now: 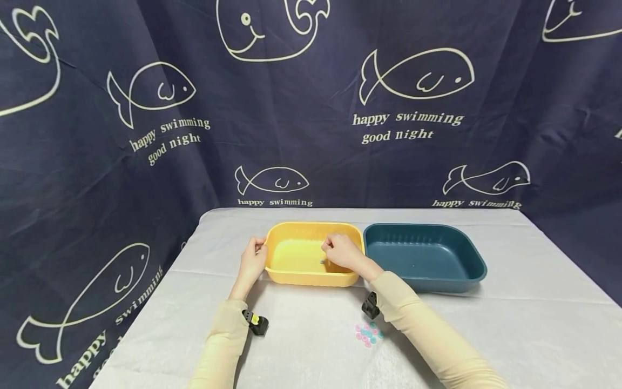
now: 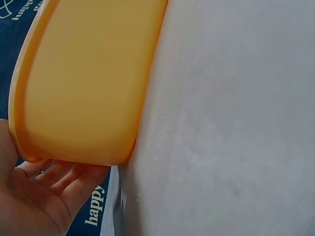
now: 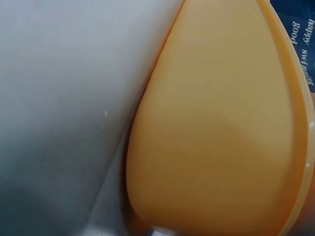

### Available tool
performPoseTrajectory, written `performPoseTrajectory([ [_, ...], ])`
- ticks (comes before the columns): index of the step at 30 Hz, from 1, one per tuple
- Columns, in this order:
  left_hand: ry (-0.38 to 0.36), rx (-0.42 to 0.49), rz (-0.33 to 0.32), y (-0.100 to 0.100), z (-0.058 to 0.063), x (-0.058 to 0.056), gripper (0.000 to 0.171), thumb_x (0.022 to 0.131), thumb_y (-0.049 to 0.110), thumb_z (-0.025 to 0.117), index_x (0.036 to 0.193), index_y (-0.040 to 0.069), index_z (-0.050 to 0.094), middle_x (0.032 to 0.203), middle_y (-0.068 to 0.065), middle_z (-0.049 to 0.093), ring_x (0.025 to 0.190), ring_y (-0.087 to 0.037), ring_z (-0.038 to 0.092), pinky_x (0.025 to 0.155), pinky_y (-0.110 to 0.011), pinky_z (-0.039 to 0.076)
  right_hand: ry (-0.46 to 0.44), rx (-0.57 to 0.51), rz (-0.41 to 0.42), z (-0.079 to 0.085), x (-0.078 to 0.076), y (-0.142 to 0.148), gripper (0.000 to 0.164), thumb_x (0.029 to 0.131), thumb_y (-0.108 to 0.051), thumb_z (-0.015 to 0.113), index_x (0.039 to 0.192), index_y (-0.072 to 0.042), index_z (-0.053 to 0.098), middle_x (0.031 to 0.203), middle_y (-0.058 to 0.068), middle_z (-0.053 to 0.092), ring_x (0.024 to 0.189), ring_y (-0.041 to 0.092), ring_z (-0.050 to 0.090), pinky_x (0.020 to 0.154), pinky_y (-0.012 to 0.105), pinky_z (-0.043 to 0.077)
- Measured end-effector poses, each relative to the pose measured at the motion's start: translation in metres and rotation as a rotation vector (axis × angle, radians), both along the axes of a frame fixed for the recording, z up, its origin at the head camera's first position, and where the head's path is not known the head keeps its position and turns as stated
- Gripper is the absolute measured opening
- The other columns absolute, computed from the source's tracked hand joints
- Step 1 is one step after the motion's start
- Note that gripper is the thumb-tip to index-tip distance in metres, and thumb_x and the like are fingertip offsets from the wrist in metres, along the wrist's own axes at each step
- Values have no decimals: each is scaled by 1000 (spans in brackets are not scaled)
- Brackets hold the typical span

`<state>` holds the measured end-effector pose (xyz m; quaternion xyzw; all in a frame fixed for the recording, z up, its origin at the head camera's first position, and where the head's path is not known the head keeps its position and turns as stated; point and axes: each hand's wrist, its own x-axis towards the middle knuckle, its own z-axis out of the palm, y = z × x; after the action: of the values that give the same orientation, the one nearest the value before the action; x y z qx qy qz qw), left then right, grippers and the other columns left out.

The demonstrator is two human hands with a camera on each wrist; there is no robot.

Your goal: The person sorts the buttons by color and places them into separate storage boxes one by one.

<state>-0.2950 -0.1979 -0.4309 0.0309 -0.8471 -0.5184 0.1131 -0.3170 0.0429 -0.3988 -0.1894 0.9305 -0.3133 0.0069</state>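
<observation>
A yellow plastic tub (image 1: 306, 278) stands on the table, its long side toward me. At its left end my left hand (image 1: 254, 259) grips the rim. In the left wrist view the fingers (image 2: 74, 187) lie against the outside of the tub's end wall. My right hand (image 1: 342, 250) is over the inside of the tub at its right half, fingers curled downward, with nothing visible between them. A tiny bluish piece (image 1: 322, 262) shows just below those fingers, inside the tub. In the right wrist view the tub's side (image 3: 211, 137) hides the right hand's fingers.
Right beside the yellow tub stands a dark teal tub (image 1: 423, 259). Several small round pink and light-blue pieces (image 1: 367, 334) lie on the white-covered table (image 1: 301, 335), close to the right wrist camera (image 1: 371, 306). A dark blue curtain (image 1: 311, 108) hangs behind.
</observation>
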Motion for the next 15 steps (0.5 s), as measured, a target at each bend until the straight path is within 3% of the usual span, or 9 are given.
performPoseTrajectory([
  [7,9,-3,-1,2,-2,-1,27,96,10,41,119,-3,50,131,-25,52,114,-39,56,93,-47,48,68,11,39,3,3,4,13,88,-17,60,79,-8,64,79,2,64,69,13,53,69,28,46],
  [15,20,-3,9,2,-1,1,26,95,9,42,116,-3,50,127,-26,54,118,-40,53,96,-48,45,123,-29,61,1,9,9,10,86,-13,64,83,-6,71,75,1,63,68,11,50,66,24,42],
])
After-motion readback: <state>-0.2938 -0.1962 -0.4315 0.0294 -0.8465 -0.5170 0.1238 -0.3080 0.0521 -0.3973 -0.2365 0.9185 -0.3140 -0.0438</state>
